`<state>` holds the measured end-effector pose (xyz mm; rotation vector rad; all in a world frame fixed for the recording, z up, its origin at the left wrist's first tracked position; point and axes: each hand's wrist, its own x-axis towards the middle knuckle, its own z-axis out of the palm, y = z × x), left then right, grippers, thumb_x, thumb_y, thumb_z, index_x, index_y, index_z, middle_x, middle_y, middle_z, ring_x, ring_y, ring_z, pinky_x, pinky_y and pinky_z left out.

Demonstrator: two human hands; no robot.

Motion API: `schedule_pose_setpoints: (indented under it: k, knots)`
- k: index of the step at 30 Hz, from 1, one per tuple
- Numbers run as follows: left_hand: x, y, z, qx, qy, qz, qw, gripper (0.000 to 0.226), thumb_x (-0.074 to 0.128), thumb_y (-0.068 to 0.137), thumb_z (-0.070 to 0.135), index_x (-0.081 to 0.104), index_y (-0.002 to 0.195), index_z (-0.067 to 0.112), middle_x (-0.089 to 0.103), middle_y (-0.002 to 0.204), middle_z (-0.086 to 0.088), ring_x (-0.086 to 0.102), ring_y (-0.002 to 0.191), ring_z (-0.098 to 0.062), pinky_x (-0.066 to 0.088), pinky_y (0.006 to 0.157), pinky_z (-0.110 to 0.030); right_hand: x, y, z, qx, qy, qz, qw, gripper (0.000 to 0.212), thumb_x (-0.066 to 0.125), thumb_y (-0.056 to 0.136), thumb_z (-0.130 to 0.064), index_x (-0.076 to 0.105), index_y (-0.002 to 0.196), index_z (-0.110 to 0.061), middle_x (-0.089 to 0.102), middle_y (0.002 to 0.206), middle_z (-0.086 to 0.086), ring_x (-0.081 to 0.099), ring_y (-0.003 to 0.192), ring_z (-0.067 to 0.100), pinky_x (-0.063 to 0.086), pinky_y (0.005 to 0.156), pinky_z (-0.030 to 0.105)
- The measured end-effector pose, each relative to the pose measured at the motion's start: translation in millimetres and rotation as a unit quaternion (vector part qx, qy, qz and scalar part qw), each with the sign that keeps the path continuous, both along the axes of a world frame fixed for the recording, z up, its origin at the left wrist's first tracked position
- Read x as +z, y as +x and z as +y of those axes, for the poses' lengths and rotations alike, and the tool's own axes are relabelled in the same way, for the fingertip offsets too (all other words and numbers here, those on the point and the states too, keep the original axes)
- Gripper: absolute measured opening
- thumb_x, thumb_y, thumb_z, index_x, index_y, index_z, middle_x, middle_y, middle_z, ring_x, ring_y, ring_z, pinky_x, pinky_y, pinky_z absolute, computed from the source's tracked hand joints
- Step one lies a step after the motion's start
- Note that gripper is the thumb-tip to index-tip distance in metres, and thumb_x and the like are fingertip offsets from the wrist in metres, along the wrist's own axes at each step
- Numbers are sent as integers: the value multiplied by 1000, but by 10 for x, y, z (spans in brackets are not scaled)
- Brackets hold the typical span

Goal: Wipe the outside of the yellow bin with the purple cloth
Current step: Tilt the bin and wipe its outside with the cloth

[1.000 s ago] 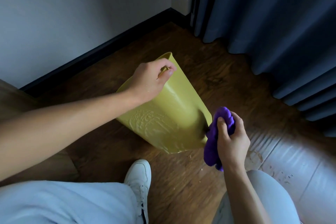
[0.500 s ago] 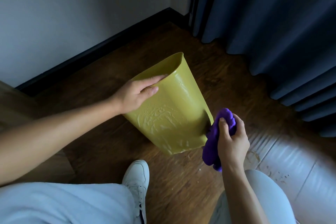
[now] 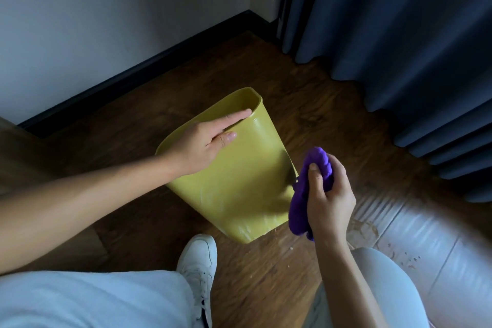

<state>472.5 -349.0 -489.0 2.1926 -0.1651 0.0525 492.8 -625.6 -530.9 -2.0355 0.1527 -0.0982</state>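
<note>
Under my left hand (image 3: 205, 146) lies the tilted yellow bin (image 3: 239, 181), mouth turned away from me, my flat, spread fingers (image 3: 234, 117) resting on its side near the rim. Just right of its base, my right hand (image 3: 328, 200) clutches the bunched purple cloth (image 3: 302, 202), which touches the bin's lower edge.

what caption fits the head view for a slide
Left hand steadies tilted yellow bin while right hand holds purple cloth against it.

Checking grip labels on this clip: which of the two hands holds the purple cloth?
The right hand, closed around the bunched purple cloth at the yellow bin's right edge. The left hand lies open at the bin's rim.
</note>
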Motion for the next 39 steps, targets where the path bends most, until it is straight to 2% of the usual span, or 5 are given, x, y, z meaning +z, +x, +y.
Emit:
schedule_pose_setpoints:
  k: [11, 14, 17, 31, 39]
  knots:
    - [-92, 124, -28, 63, -31, -9, 998, 49, 52, 106, 23, 45, 154, 30, 58, 148, 8, 57, 132, -4, 51, 108, -38, 499, 590, 974, 172, -54, -101, 978, 44, 56, 105, -35, 58, 147, -21, 57, 151, 5, 50, 141, 23, 41, 113, 44]
    - [-117, 163, -5, 96, 11, -27, 995, 50, 52, 105, 26, 46, 154, 28, 74, 88, -1, 63, 67, -10, 55, 60, -35, 257, 543, 1115, 155, -91, -51, 982, 49, 51, 106, -43, 52, 152, -25, 52, 157, -1, 41, 147, 23, 33, 118, 43]
    - [-117, 157, 43, 104, 36, -53, 992, 48, 51, 106, 22, 46, 154, 24, 36, 56, 9, 28, 47, -7, 26, 43, -33, -25, 522, 1012, 106, -101, -24, 989, 49, 48, 106, -46, 54, 150, -25, 56, 152, -3, 43, 144, 23, 35, 116, 46]
    - [-94, 211, 99, 130, 2, 15, 991, 44, 48, 109, 28, 46, 152, 37, 46, 58, -2, 32, 51, -23, 30, 48, -32, -990, 285, 321, -90, -56, 222, 969, 52, 35, 108, -52, 40, 155, -32, 53, 149, 11, 55, 129, 38, 42, 103, 48]
    - [9, 111, 19, 58, -74, 149, 984, 52, 44, 109, 23, 33, 159, 36, 63, 144, -3, 62, 125, -14, 46, 112, -52, -892, 349, 167, -152, -7, 187, 970, 42, 47, 107, -37, 52, 147, -27, 52, 148, 8, 56, 128, 29, 42, 99, 37]
